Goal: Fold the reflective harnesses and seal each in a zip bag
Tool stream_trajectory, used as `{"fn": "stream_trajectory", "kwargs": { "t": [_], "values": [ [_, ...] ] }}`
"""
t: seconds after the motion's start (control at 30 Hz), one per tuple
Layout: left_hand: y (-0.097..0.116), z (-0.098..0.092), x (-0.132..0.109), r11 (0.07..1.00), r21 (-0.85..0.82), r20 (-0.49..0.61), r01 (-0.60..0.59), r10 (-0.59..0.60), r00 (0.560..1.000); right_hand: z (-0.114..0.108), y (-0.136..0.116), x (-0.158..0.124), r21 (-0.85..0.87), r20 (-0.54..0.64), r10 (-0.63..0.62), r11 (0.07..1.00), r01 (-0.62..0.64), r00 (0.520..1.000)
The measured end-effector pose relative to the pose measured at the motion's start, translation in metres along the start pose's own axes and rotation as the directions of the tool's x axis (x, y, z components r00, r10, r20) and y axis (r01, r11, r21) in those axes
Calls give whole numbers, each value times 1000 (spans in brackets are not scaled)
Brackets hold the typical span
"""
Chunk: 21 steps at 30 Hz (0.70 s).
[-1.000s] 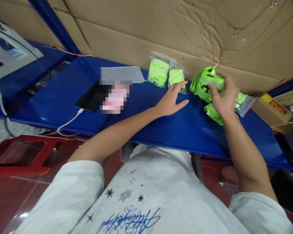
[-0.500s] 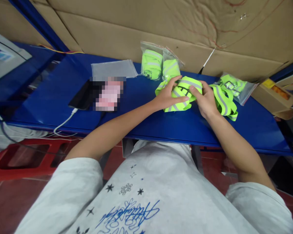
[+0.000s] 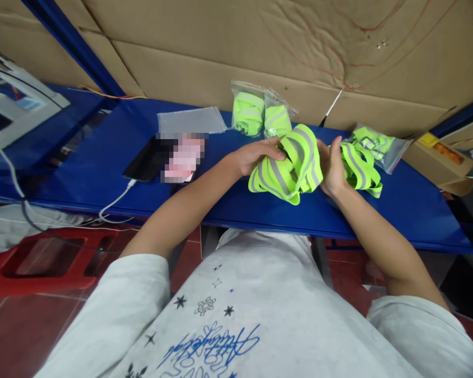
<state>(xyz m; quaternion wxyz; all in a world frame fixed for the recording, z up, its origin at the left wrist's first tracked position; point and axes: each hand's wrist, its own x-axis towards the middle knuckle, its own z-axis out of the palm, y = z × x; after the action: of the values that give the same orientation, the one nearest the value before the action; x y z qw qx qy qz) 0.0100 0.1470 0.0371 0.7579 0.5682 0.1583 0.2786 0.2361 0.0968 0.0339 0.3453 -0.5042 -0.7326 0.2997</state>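
Head view: left hand (image 3: 257,156) pinches a loosely coiled neon-yellow fabric strap bundle with grey stripes (image 3: 278,172) over the glossy blue counter (image 3: 236,208); right hand (image 3: 333,170) spread beside it, contact unclear to me. Loops could slip apart if the left grip slackens.

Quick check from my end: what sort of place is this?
Likely a workshop or small factory workstation: a long, glossy blue table backed by a brown cardboard panel, holding neon-yellow, grey-striped straps, some inside clear plastic bags.
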Motion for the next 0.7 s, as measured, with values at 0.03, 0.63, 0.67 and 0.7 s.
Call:
{"fn": "stream_trajectory", "kwargs": {
  "t": [0.03, 0.63, 0.67, 0.7],
  "values": [
    [2, -2, -1, 1000, -7, -7, -10, 10, 1000, 0, -3, -3, 60, 5, 25, 998, -25, 1000],
    [-3, -7, 2, 348, 915, -388, 205, 615, 687, 5, -7, -11, 676, 292, 196, 650, -347, 936],
    [-5, -8, 3, 349, 917, -382, 193, 632, 674, 3, -9, -11, 684, 265, 218, 644, -343, 939],
    [-8, -11, 6, 352, 921, -368, 166, 648, 667, 1, -10, -11, 686, 238, 244, 643, -340, 940]
  ]
}}
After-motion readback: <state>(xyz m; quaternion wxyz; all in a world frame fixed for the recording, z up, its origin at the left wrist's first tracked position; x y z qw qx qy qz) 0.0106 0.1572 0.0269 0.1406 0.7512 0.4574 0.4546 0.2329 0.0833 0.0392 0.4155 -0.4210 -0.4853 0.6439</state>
